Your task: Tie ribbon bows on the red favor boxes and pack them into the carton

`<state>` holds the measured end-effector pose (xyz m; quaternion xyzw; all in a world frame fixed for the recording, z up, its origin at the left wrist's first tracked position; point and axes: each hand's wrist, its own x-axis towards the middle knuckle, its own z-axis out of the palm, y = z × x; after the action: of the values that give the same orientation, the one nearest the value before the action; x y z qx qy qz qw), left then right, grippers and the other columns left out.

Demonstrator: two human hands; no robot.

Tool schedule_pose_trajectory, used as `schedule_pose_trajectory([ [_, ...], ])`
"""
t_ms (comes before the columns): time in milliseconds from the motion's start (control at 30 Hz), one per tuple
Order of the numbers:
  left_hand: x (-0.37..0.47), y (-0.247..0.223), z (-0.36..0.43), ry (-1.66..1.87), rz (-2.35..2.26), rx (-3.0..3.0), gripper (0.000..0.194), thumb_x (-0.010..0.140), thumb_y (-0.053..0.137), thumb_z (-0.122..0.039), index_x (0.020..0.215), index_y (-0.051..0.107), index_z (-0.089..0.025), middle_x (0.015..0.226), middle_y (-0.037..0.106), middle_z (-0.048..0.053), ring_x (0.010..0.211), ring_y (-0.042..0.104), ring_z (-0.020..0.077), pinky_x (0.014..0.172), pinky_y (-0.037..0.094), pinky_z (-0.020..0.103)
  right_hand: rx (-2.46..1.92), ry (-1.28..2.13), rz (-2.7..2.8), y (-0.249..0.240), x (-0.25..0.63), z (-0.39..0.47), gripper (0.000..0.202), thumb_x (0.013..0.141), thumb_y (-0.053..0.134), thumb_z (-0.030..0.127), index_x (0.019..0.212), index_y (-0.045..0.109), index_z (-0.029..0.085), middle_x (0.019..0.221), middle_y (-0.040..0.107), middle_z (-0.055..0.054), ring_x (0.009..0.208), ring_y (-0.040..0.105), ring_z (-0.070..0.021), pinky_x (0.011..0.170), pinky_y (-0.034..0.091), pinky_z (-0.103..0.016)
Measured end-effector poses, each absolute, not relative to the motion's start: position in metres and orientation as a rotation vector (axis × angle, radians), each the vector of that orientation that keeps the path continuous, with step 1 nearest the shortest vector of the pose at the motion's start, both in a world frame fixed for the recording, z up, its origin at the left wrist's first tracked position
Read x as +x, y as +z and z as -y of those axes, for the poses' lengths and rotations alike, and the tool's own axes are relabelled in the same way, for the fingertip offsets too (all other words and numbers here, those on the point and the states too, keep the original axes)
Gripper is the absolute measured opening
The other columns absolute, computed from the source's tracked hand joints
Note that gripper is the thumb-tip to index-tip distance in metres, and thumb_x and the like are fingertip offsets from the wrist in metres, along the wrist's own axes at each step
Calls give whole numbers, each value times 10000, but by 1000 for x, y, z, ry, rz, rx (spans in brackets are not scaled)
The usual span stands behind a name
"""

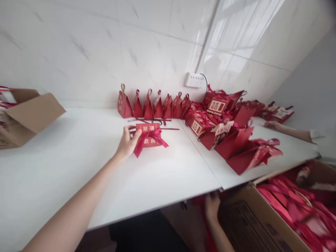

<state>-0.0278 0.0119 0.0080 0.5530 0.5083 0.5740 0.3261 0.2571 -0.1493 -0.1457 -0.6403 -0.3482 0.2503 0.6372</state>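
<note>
My left hand grips the left end of a small red box on the white table. A pink ribbon bow is tied round the box, with pale characters printed on it. My right hand is low, below the table's front edge and beside a cardboard carton; it is dim and blurred, and its fingers are partly hidden. Red material shows near it, but whether the hand holds it is unclear. Behind the red box lie dark red ribbon strips.
Several red triangular boxes stand in a row by the wall. A heap of red boxes lies right. Cartons stand at left and lower right. Another person's arm reaches in at right. A power strip is on the wall.
</note>
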Motion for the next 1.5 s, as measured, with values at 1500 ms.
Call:
schedule_pose_trajectory([
  [1500,-29,1,0,1420,-1293,1557,331,839,513,-446,1050,394,-221,1179,517,120,1078,515,235,912,391,363,-481,1278,1610,104,97,156,156,794,627,241,938,660,190,687,643,-11,530,581,-111,473,511,-225],
])
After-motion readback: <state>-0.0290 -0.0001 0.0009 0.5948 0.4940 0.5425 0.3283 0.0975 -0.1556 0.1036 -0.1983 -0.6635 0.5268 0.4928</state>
